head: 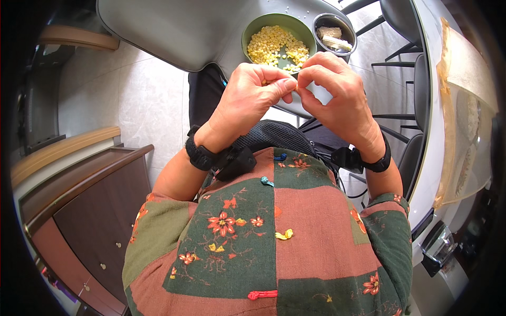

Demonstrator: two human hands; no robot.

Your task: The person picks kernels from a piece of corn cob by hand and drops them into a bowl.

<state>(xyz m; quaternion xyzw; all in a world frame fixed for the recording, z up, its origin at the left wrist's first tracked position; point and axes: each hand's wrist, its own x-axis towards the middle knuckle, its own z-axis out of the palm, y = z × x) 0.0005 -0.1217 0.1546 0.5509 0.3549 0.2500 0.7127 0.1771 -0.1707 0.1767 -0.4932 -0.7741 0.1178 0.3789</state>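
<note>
My left hand [253, 94] is curled, with yellow corn kernels [265, 82] showing between its fingers. My right hand [336, 89] meets it at the fingertips, thumb and forefinger pinched on a small yellowish piece [297, 89] that is mostly hidden. Just beyond both hands is a round green bowl [306, 33] holding loose corn kernels [272, 42], with part of its bottom bare. To its right stands a smaller dark bowl [316, 27] with stripped corncob pieces [336, 42] in it.
Both bowls rest on a grey padded seat [170, 31], where a few crumbs lie. Dark chairs [419, 94] line a white table [425, 158] on the right, which bears a mesh food cover [470, 130]. A brown wooden cabinet [95, 201] stands at left. Black straps circle both wrists.
</note>
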